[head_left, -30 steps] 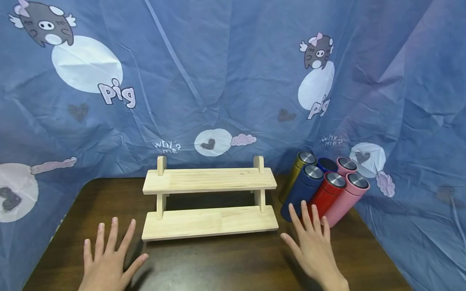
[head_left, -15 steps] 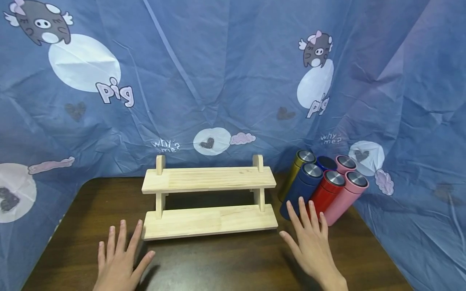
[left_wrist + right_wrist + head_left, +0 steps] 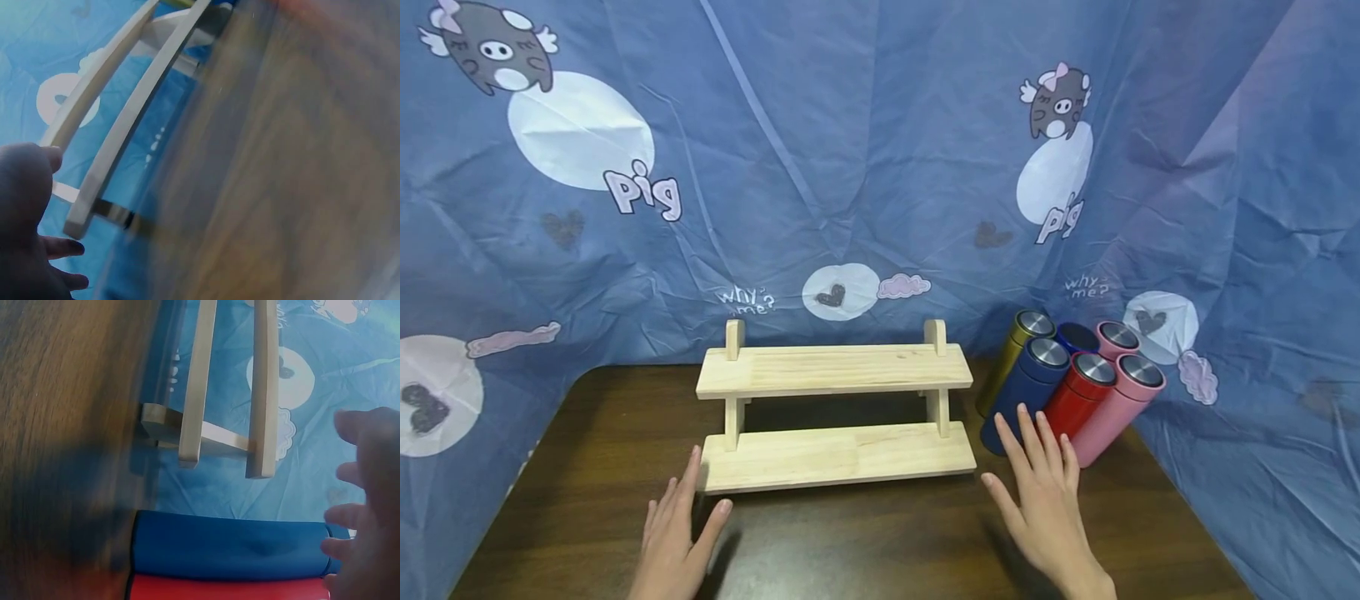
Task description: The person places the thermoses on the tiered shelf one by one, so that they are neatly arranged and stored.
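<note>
A two-tier wooden shelf (image 3: 838, 457) stands mid-table, both boards bare. My left hand (image 3: 672, 542) is beside its front left corner, fingers extended and thumb apart, holding nothing. In the left wrist view, the shelf (image 3: 119, 137) lies just past that hand (image 3: 28, 200). My right hand (image 3: 1047, 521), fingers spread, is in front of a cluster of upright vacuum flasks, holding nothing. Nearest it are a blue flask (image 3: 1028, 392), a red flask (image 3: 1078, 396) and a pink flask (image 3: 1120, 412). The right wrist view shows the blue flask (image 3: 231, 545) and the fingers (image 3: 344, 515); contact cannot be told.
Behind the front flasks stand a gold flask (image 3: 1007, 358), a dark-lidded blue flask (image 3: 1077, 337) and another pink flask (image 3: 1117, 336). All stand on a dark wooden table (image 3: 850, 550) with a blue printed curtain (image 3: 865, 167) behind and at the sides.
My left hand has moved right, toward the shelf's left end, and turned so its fingers look closer together. The right hand, shelf and flasks stay about where they were.
</note>
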Available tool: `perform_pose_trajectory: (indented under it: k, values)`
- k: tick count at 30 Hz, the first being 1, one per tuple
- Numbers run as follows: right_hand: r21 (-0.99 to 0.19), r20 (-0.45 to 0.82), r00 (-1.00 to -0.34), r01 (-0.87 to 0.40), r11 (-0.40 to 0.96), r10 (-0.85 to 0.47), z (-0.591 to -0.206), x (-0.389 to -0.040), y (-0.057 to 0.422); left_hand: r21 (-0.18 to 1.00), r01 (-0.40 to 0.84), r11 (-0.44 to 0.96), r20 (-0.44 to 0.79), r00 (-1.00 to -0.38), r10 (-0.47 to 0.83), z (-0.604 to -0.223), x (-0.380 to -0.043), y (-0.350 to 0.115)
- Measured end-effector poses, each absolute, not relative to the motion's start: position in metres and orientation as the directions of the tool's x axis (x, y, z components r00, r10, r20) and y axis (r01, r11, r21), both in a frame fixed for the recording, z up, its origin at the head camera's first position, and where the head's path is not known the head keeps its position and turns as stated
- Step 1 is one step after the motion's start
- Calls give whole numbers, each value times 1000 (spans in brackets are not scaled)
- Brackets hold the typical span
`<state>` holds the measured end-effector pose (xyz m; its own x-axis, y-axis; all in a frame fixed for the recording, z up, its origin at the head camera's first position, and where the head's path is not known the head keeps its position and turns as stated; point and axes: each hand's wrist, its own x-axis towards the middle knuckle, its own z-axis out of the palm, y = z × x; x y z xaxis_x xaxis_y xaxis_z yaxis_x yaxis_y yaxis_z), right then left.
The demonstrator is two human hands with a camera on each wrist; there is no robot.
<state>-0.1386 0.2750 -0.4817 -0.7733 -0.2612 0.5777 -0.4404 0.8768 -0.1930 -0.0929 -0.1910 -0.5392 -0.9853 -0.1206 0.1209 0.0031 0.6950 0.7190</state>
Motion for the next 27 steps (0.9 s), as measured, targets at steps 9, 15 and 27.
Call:
perform_pose_trajectory:
  k: [9,15,27]
  values:
    - [-241,768,-624,-492,837,-146,-479,-144,277,784,-40,619,79,-983,-163,-545,-95,-187]
    - [-253,870,-492,-518,817,-43,-475,-151,286,780,18,626,164,-970,-176,-554,-92,-184]
    - [-329,931,-320,-536,777,174,-452,-166,297,797,5,605,168,-962,-213,-556,-94,-183]
